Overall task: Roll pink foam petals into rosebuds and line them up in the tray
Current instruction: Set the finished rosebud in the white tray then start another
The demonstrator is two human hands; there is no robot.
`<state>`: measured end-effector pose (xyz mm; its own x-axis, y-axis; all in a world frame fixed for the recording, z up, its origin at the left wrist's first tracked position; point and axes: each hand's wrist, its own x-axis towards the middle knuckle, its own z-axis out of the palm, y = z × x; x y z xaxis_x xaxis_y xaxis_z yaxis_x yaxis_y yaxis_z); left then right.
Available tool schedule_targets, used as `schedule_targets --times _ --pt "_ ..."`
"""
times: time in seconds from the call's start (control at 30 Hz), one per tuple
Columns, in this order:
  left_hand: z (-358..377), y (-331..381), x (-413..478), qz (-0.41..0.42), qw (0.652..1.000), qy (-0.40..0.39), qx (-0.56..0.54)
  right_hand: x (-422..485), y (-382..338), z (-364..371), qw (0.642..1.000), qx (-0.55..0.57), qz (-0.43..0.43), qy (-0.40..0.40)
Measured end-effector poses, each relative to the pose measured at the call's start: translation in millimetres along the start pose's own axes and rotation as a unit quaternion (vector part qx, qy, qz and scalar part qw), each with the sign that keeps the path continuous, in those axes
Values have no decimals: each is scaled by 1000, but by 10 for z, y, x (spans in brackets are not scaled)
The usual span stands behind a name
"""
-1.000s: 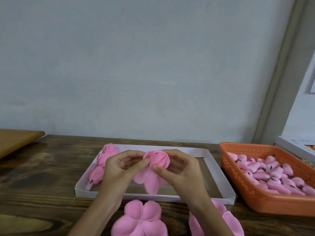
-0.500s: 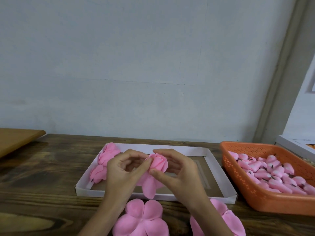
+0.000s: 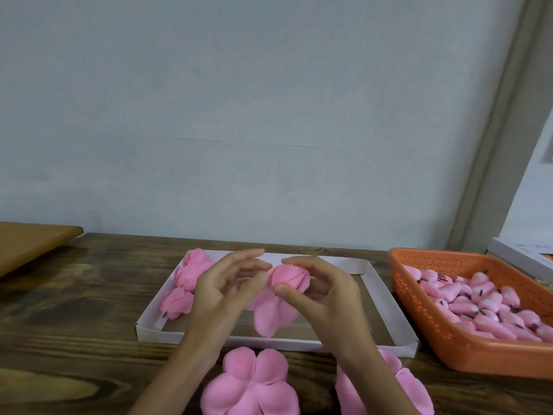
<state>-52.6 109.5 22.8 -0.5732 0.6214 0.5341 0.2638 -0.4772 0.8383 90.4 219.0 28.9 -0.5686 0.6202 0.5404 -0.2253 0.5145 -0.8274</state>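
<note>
Pale grey-blue wall (image 3: 269,115) behind, dark wood desk (image 3: 74,310) in front. White card tray (image 3: 155,332) sits mid-desk, long side twd me. I hold a half-rolled bud (image 3: 288,277) above the tray's middle, not touching it. Top is rolled tight; unrolled petals (image 3: 270,314) hang down below it.

My R hand (image 3: 329,295) pinches the bud: thumb under/front at its base, index curled over the top, other fingers cupped behind. My L hand (image 3: 221,292) is loose, fingers half-straight & fanned, thumb tip at the bud's L side. Can't tell if it actually grips anything.

Two done buds (image 3: 191,271) lie in the tray's L end, one behind the other, touching.

Flat petal blank (image 3: 251,384) lies on the desk just in front of the tray, btwn my forearms. 2nd blank (image 3: 404,384) is to the R, partly hidden by my R arm.

Orange basket (image 3: 425,319) is just R of the tray, w/ a heap of small pink pieces (image 3: 478,301). Wood board (image 3: 30,241) at far L.
</note>
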Motion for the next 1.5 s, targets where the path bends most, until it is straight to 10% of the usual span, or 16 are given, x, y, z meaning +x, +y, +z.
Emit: schedule_targets --times 0.3,1.07,1.5 --pt "-136 -196 52 -168 985 -22 -41 24 -5 -72 999 31 18 10" --pt "60 -339 -47 -145 980 121 -61 3 -5 -33 996 -23 -76 -41" --pt "155 -93 -118 72 992 83 64 6 -22 -39 989 -111 -94 -30"
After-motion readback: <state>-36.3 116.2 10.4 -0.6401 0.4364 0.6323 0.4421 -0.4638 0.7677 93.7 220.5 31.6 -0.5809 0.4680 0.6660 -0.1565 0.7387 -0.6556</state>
